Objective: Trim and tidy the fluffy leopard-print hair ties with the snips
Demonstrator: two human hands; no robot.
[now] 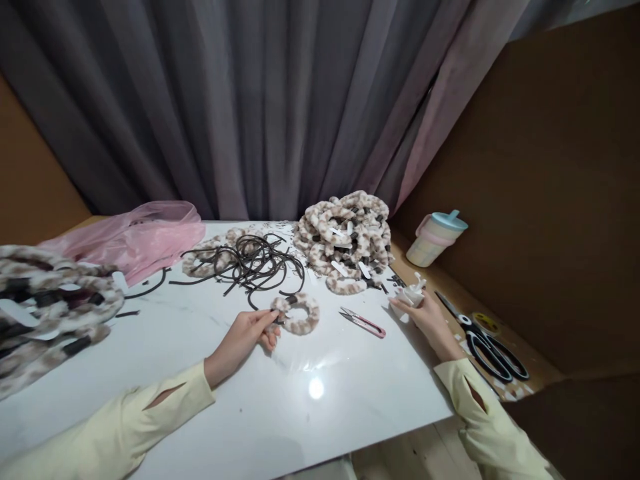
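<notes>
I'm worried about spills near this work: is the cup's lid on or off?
On: the blue lid covers the top of the cup. Whether it is sealed tight, I cannot tell.

Cords (250, 263) between left rings (57, 307) and right rings (350, 240)
From afar I see snips (361, 321) before the latter, cup (434, 240) rightward

Ring (311, 317) – fluffy cloth; tabletop (270, 407) – glossy

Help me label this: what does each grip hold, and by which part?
Left grip: fluffy ring, pinched at its left edge. Right grip: white pieces; the exact hold is unclear.
</notes>
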